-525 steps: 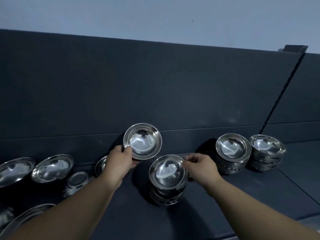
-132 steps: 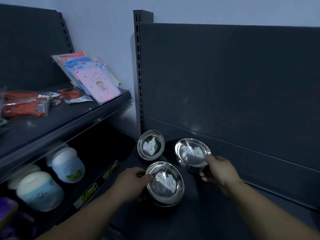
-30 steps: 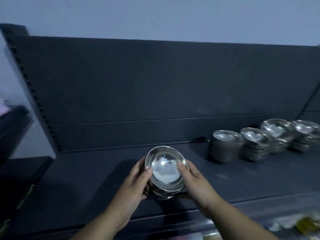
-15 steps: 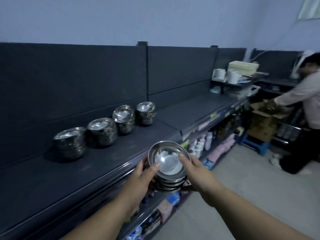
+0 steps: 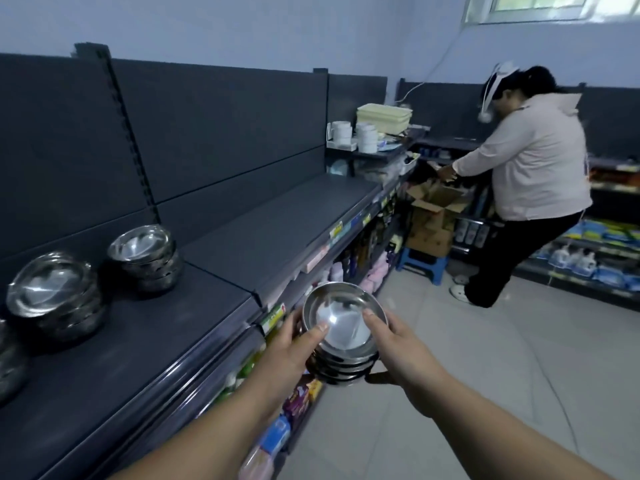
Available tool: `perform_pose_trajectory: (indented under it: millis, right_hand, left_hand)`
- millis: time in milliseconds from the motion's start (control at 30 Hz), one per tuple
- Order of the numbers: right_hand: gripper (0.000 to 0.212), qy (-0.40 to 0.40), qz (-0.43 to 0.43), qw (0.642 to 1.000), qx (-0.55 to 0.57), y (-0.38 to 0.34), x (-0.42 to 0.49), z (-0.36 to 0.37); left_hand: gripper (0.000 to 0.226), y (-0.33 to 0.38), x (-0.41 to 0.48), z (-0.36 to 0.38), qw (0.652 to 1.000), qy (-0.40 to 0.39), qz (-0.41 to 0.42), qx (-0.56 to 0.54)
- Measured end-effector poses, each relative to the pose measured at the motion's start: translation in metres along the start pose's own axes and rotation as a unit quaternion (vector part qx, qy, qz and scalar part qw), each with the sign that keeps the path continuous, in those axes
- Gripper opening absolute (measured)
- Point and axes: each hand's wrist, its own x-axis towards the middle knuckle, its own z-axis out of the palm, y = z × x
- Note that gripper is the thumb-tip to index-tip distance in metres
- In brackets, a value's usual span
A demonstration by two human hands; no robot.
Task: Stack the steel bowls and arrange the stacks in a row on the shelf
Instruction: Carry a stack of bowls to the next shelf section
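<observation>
I hold a stack of several steel bowls point(image 5: 343, 327) in the air beyond the front edge of the dark shelf point(image 5: 214, 244). My left hand point(image 5: 294, 344) grips its left side with the thumb over the top rim. My right hand point(image 5: 398, 344) grips the right side, thumb on the rim too. On the shelf to the left stand two bowl stacks in a row: one point(image 5: 145, 258) nearer the shelf joint, one point(image 5: 55, 296) further left. A third stack point(image 5: 10, 362) is cut off by the left frame edge.
The shelf's right half runs bare toward white cups point(image 5: 367, 136) and a pale tray point(image 5: 384, 116). Lower shelves hold packaged goods point(image 5: 301, 396). A person in a light top point(image 5: 533, 168) bends over cardboard boxes point(image 5: 433, 209) on a blue stool across the tiled floor.
The view has swung further right and I have moved along the aisle. The held stack stays between both hands; fewer shelf stacks remain in sight, and the other person appears closer.
</observation>
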Motion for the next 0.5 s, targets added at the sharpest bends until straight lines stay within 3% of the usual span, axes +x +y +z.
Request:
perform_pose_trajectory:
  millis: [100, 500]
  right_hand:
    - [0.030, 0.004, 0.007, 1.000, 0.002, -0.014, 0.056, 0.006]
    - [0.034, -0.004, 0.011, 1.000, 0.005, -0.066, 0.258, -0.015]
  left_hand:
    - [0.047, 0.015, 0.056, -0.012, 1.000, -0.007, 0.003, -0.009]
    - [0.059, 0.045, 0.267, -0.027, 1.000, -0.015, 0.003, -0.026]
